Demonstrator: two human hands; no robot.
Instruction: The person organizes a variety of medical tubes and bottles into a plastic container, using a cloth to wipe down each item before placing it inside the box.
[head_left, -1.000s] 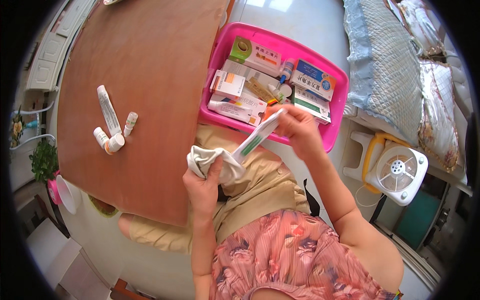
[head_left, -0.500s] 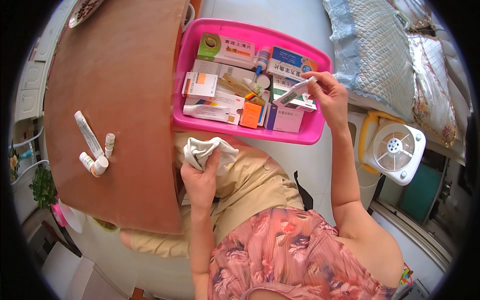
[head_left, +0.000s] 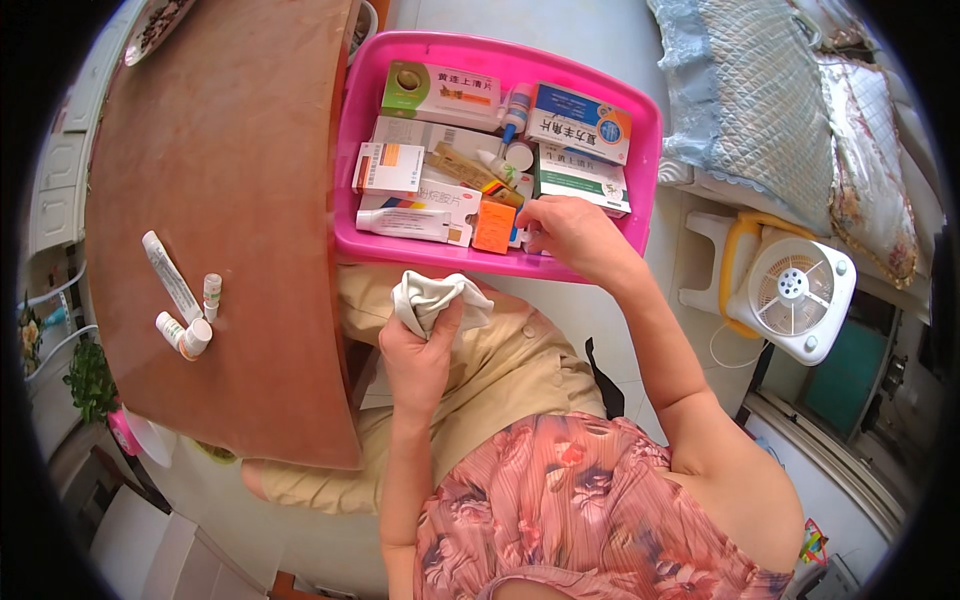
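My left hand (head_left: pixel 418 362) is closed around a bunched white cloth (head_left: pixel 437 302) above my lap. In the pink plastic tub (head_left: pixel 647 165), my right hand (head_left: pixel 575 236) reaches down at the near right side, over the medicine boxes there. Its fingers are curled together, with a bit of something whitish at the tips that I cannot make out. Just left of those fingers stands a small orange box (head_left: pixel 494 227). Beyond the hand lie a green-and-white box (head_left: pixel 583 180) and a blue-and-white box (head_left: pixel 580 122). A white tube (head_left: pixel 403 224) rests along the tub's near left.
On the brown table (head_left: pixel 230 130) at left lie a white tube (head_left: pixel 172 276), a small vial (head_left: pixel 212 291) and white bottles (head_left: pixel 190 338). A white fan (head_left: pixel 792 287) with a yellow handle stands at right, near a quilted blue cover (head_left: pixel 745 110).
My right hand has moved left and nearer, down among the boxes; the white-and-green piece it held is no longer visible. My left hand has shifted slightly right with the cloth.
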